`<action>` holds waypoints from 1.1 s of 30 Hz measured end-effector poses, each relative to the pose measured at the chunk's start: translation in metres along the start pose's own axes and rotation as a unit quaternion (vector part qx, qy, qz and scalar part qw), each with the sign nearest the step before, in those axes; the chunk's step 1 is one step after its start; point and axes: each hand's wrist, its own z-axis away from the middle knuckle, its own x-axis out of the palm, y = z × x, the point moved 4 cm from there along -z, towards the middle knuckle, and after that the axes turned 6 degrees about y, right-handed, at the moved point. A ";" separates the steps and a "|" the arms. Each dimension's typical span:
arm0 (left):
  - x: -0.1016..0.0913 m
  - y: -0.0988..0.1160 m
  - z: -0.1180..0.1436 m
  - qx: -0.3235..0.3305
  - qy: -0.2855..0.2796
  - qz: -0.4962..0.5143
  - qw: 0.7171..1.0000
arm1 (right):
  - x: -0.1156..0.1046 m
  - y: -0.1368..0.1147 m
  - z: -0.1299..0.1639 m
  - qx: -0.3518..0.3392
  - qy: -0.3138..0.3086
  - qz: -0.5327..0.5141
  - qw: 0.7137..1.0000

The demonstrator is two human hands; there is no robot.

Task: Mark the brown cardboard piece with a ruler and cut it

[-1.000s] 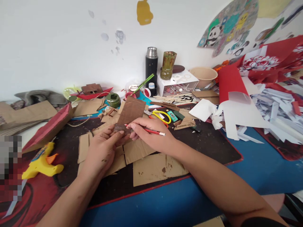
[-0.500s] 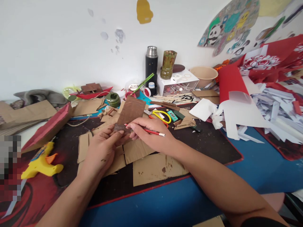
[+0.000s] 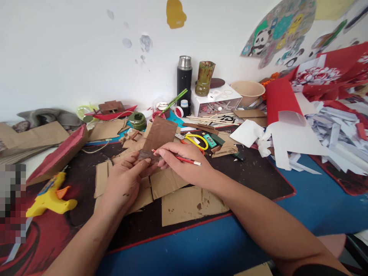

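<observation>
My left hand [image 3: 130, 173] is closed on a small brown-painted cardboard piece [image 3: 144, 155], thumb on top and fingers underneath. A larger brown-painted cardboard rectangle [image 3: 160, 134] extends behind it; whether the two are joined I cannot tell. In my right hand [image 3: 184, 163] is a red pencil [image 3: 188, 160], gripped as for writing, its tip close to the small piece. My right fingertips come near the left ones, partly hiding the piece's right end. Beneath both hands lie plain cardboard sheets [image 3: 166, 184], and a paint-spotted cardboard piece [image 3: 192, 207] is nearer to me.
Yellow-handled scissors [image 3: 198, 140] and a green eraser box [image 3: 209, 141] lie beyond my right hand. A yellow glue gun [image 3: 51, 197] rests at left, near a long red-lined cardboard tray [image 3: 61, 153]. A black flask [image 3: 184, 78] stands behind; paper strips [image 3: 336, 130] heap at right.
The pencil and my right fingers have shifted very slightly to the right. My left hand stays in place with the brown cardboard.
</observation>
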 end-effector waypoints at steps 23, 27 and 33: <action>-0.001 0.001 0.000 0.001 0.007 0.003 1.000 | 0.000 0.000 0.001 -0.008 0.003 0.009 1.000; -0.001 0.001 0.000 -0.004 0.011 0.003 1.000 | 0.002 0.001 0.001 -0.005 -0.010 0.020 1.000; -0.001 0.000 0.001 -0.005 0.011 0.009 1.000 | -0.001 -0.001 0.000 -0.001 0.002 0.019 1.000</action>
